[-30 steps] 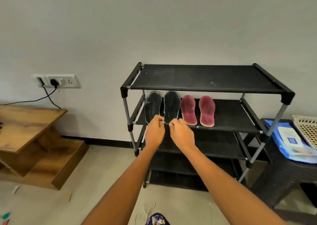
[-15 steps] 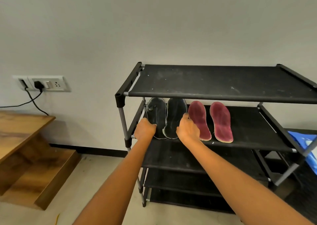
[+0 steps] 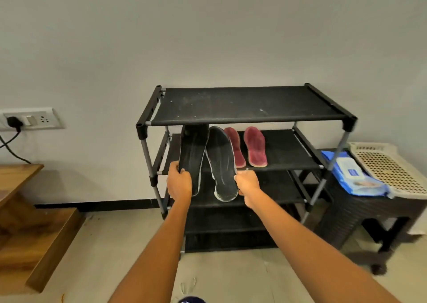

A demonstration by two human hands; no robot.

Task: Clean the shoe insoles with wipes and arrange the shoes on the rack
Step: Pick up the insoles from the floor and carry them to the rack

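A: Where are the insoles?

B: The two dark ones are lifted off the second shelf of the rack (image 3: 251,120), tilted toes-up toward the shelf above. The left hand (image 3: 179,183) grips the left dark insole (image 3: 193,157) near its heel; the right hand (image 3: 247,183) grips the right dark insole (image 3: 223,164) at its heel edge. The red insoles (image 3: 255,146) lie flat on the same shelf, just beside.

A: So which step is this?

B: I judge it as taking the dark pair out for cleaning. No wipe is in either hand.

A: And next?

B: The wipes pack (image 3: 352,174) sits on the dark stool (image 3: 369,212) to the right of the rack, beside a cream basket (image 3: 390,166). One hand would have to free itself to pull a wipe. The pack looks open on top, though the view is too soft to be sure.
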